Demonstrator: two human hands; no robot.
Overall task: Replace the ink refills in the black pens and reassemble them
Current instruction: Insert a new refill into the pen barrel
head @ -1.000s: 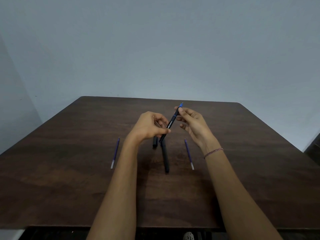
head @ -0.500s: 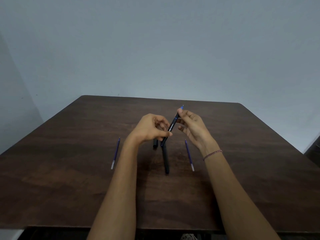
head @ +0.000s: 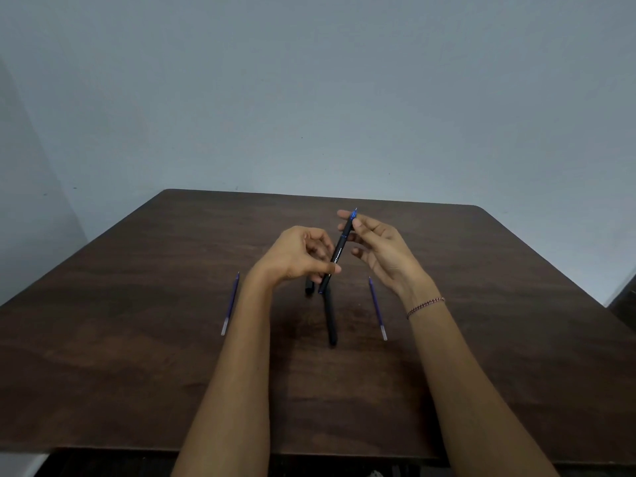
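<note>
I hold a black pen (head: 339,251) tilted over the middle of the brown table (head: 137,356), its blue tip pointing up and away. My left hand (head: 296,253) pinches the pen's lower end. My right hand (head: 378,247) grips the blue tip section between thumb and fingers. Below the hands a second black pen (head: 330,318) lies on the table. A short black cap (head: 309,287) lies beside it, partly hidden by my left hand. One blue ink refill (head: 230,304) lies to the left, another blue ink refill (head: 378,308) to the right.
A plain grey wall (head: 309,98) stands behind the table's far edge. A dark object (head: 624,304) shows at the right border. The table's near edge runs just under my forearms.
The pen has tipped slightly more upright and my right hand's fingers have shifted around the blue tip. The items on the table lie where they were.
</note>
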